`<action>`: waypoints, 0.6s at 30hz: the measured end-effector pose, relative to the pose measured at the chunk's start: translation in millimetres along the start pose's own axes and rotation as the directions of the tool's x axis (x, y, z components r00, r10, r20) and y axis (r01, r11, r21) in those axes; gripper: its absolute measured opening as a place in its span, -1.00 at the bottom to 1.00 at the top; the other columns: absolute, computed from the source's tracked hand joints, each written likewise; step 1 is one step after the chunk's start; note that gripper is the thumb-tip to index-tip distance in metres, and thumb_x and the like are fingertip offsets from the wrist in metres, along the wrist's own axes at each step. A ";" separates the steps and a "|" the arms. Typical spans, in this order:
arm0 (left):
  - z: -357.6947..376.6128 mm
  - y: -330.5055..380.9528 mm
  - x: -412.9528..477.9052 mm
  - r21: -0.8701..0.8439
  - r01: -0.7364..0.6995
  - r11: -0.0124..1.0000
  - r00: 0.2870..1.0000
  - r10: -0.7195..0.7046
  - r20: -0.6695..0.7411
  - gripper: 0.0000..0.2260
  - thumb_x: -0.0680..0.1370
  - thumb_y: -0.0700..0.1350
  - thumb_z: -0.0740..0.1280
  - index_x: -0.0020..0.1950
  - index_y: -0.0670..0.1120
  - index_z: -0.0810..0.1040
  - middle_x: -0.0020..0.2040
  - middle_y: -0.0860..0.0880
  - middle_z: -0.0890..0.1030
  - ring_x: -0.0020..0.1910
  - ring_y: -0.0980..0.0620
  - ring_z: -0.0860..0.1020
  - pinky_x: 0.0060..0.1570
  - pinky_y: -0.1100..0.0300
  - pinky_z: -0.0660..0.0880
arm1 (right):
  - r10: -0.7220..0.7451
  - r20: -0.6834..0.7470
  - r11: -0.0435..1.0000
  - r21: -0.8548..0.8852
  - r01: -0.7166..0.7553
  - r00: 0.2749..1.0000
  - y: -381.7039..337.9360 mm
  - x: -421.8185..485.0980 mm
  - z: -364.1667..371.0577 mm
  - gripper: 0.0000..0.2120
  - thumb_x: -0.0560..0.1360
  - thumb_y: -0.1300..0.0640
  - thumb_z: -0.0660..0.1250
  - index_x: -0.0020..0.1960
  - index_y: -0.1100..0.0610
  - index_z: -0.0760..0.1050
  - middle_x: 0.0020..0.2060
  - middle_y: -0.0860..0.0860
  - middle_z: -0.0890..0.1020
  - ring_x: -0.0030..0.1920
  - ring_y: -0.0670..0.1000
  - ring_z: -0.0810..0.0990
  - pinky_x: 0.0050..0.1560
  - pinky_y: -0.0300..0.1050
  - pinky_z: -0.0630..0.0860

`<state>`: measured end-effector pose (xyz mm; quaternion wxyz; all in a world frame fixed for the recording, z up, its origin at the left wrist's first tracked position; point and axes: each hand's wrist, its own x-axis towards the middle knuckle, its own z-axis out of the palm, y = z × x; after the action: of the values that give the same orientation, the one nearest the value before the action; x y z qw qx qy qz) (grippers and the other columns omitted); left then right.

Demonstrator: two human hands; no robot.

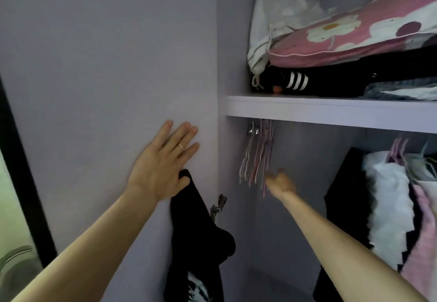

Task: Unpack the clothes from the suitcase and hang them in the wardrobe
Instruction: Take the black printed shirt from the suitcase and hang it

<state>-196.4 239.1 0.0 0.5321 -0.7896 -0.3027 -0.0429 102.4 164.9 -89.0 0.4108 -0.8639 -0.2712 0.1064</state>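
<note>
Reaching for an empty hanger: right hand (280, 183), blurred, fingers loosely open, just beside the hanger bunch (256, 157) under the shelf (331, 112). Left hand (163, 162) spread flat on the wardrobe door (106, 65), thumb pinching a black garment (196, 230). Next: free one hanger, thread the garment.

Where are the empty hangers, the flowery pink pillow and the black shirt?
empty hangers (256, 157), head view, middle of the bunch under the shelf.
flowery pink pillow (354, 41), head view, its pink front face.
black shirt (201, 230), head view, cloth below the left hand (163, 159).
</note>
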 end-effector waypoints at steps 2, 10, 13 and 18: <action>12.0 3.3 0.1 0.048 0.024 0.999 1.000 -0.023 -0.019 -0.28 0.58 0.34 -0.22 0.55 -0.05 -0.42 0.51 -0.20 -0.48 0.50 -0.21 -0.45 0.36 -0.27 -0.52 | 0.001 -0.013 1.000 0.031 0.000 1.000 3.7 18.0 22.9 -0.47 0.66 -0.02 0.11 0.51 0.29 0.20 0.42 0.28 0.39 0.40 0.28 0.39 0.37 0.03 0.36; 17.2 6.6 4.3 0.076 0.062 0.995 0.996 -0.057 -0.069 -0.26 0.55 0.39 -0.21 0.58 0.02 -0.35 0.55 -0.15 -0.40 0.54 -0.18 -0.38 0.44 -0.27 -0.42 | 0.002 -0.120 0.997 -0.075 -0.011 0.993 22.0 46.6 55.7 -0.69 0.53 0.09 0.26 0.15 0.23 0.60 0.12 0.24 0.64 0.13 0.24 0.61 0.10 0.00 0.57; 18.0 6.6 3.1 0.081 0.057 0.995 0.997 -0.053 -0.061 -0.27 0.55 0.39 -0.22 0.58 0.02 -0.35 0.56 -0.16 -0.40 0.54 -0.19 -0.38 0.43 -0.28 -0.43 | -0.025 -0.189 0.995 -0.095 0.007 0.982 16.2 41.9 52.2 -0.64 0.55 0.02 0.19 0.17 0.21 0.58 0.15 0.25 0.62 0.13 0.26 0.59 0.09 0.01 0.54; 19.8 4.9 1.6 0.039 0.032 0.999 0.996 -0.029 -0.082 -0.27 0.57 0.36 -0.22 0.57 -0.03 -0.36 0.54 -0.19 -0.41 0.53 -0.22 -0.40 0.41 -0.29 -0.45 | 0.010 -0.307 0.999 -0.034 -0.022 0.952 0.6 34.7 20.5 -0.48 0.57 -0.10 0.03 0.20 0.23 0.58 0.14 0.28 0.62 0.10 0.28 0.60 0.14 0.09 0.54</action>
<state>-197.6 255.7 -11.9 0.5591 -0.7716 -0.2936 -0.0768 123.1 197.2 -101.2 0.4309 -0.8797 -0.1989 -0.0308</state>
